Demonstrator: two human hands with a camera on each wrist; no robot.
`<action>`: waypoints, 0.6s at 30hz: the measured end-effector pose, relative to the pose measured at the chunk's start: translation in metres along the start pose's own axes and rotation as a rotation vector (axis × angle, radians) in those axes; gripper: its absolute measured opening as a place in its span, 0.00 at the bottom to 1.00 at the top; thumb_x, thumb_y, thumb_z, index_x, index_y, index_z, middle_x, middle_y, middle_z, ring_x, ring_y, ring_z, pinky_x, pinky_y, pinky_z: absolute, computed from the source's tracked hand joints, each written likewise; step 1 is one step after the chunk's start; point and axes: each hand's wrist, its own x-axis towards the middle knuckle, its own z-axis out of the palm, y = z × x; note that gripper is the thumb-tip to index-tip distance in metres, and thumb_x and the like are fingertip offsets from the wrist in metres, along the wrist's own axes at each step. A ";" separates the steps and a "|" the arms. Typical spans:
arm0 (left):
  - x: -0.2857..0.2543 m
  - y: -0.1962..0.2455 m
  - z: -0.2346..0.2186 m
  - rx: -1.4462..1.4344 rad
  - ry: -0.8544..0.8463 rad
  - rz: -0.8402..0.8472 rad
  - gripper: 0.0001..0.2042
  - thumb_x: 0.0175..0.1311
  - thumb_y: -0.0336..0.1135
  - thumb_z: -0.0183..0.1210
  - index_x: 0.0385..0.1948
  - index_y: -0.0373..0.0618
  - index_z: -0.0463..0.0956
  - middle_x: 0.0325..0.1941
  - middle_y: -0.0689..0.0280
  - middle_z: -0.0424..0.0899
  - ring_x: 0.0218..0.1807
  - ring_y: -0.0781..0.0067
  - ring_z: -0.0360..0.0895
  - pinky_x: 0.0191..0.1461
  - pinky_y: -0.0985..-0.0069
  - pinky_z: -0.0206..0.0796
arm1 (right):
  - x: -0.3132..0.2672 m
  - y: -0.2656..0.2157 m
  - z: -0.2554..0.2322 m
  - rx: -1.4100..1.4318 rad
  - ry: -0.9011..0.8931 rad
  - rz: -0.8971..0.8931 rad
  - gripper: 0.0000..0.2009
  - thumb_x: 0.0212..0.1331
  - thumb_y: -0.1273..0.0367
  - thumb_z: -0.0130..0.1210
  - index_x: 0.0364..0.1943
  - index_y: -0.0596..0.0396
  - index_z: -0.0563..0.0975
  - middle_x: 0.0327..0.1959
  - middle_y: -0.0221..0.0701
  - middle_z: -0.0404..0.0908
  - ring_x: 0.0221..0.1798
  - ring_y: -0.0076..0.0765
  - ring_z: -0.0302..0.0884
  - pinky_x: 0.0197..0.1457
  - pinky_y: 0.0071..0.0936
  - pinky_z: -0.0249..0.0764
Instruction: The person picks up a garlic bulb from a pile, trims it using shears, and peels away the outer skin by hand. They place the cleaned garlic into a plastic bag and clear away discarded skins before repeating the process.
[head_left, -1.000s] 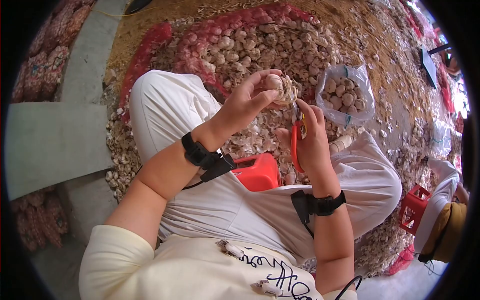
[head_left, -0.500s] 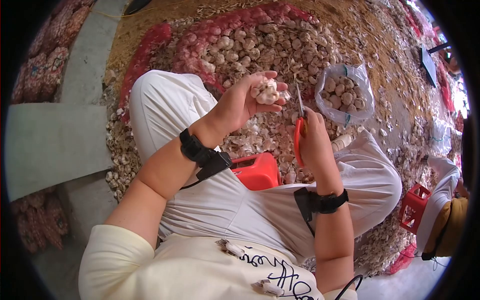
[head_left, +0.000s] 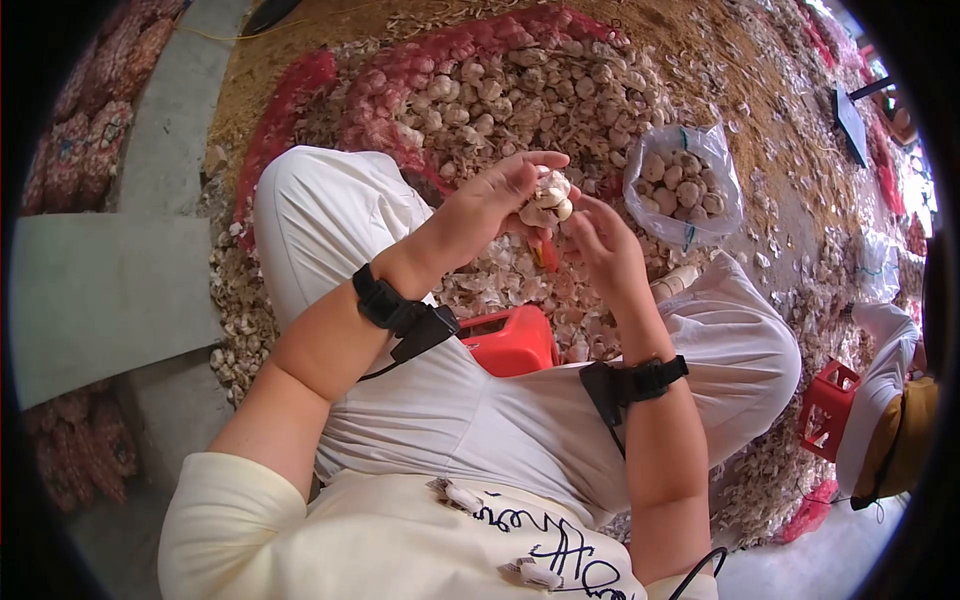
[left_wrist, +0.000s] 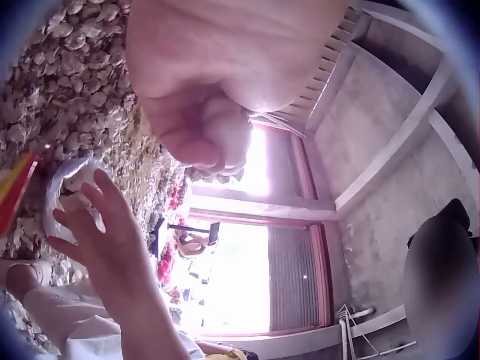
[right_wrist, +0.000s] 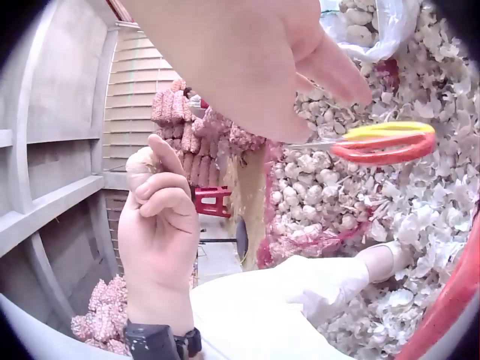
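A whitish garlic bulb (head_left: 548, 200) is in my left hand (head_left: 470, 215), whose fingers curl round it; the right wrist view also shows this bulb (right_wrist: 139, 169) in the left hand (right_wrist: 159, 240). My right hand (head_left: 612, 255) is close beside the bulb, fingertips near its lower right side; whether they touch is unclear. In the left wrist view the right hand (left_wrist: 112, 232) has its fingers spread. Scissors with red and yellow handles (head_left: 545, 255) show below and between the hands, apart from the right fingers. Their handles (right_wrist: 386, 142) are clear of the right hand (right_wrist: 247, 67) too.
A clear plastic bag (head_left: 735, 190) of bulbs stands at the right. Red netting (head_left: 375, 110) borders a garlic heap (head_left: 500, 95) ahead. Between the legs is a red plastic stool (head_left: 515, 345), with garlic skins (head_left: 490, 285) beyond it. Another person's leg (head_left: 880, 370) shows far right.
The scissors have left my right hand's grip and now show lower, further left. My right hand has moved left to the bulb. The left hand has turned with the bulb in it.
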 end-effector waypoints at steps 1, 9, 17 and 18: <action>-0.001 -0.001 0.000 0.132 -0.008 0.027 0.24 0.70 0.45 0.48 0.63 0.44 0.60 0.50 0.61 0.78 0.36 0.81 0.75 0.41 0.80 0.69 | 0.001 -0.005 0.000 0.443 -0.051 0.066 0.21 0.65 0.62 0.52 0.57 0.59 0.69 0.44 0.37 0.78 0.35 0.28 0.80 0.39 0.25 0.77; -0.004 -0.008 0.012 0.686 -0.020 -0.014 0.32 0.57 0.22 0.62 0.65 0.47 0.60 0.52 0.70 0.73 0.52 0.82 0.70 0.55 0.80 0.67 | -0.013 -0.020 -0.002 0.404 0.063 -0.046 0.12 0.61 0.68 0.58 0.47 0.57 0.76 0.28 0.23 0.77 0.28 0.14 0.72 0.31 0.14 0.69; -0.001 -0.013 0.014 0.522 -0.028 0.033 0.30 0.55 0.20 0.62 0.61 0.47 0.63 0.52 0.68 0.74 0.54 0.79 0.72 0.56 0.79 0.68 | -0.014 -0.016 -0.005 0.514 0.211 -0.029 0.08 0.64 0.68 0.54 0.39 0.58 0.76 0.26 0.24 0.77 0.23 0.15 0.70 0.25 0.14 0.68; 0.000 -0.013 0.013 0.457 -0.048 0.054 0.30 0.54 0.19 0.62 0.60 0.47 0.63 0.52 0.67 0.74 0.54 0.78 0.73 0.56 0.79 0.68 | -0.013 -0.014 -0.008 0.506 0.223 -0.010 0.09 0.65 0.67 0.53 0.40 0.59 0.76 0.27 0.25 0.77 0.25 0.16 0.71 0.27 0.15 0.70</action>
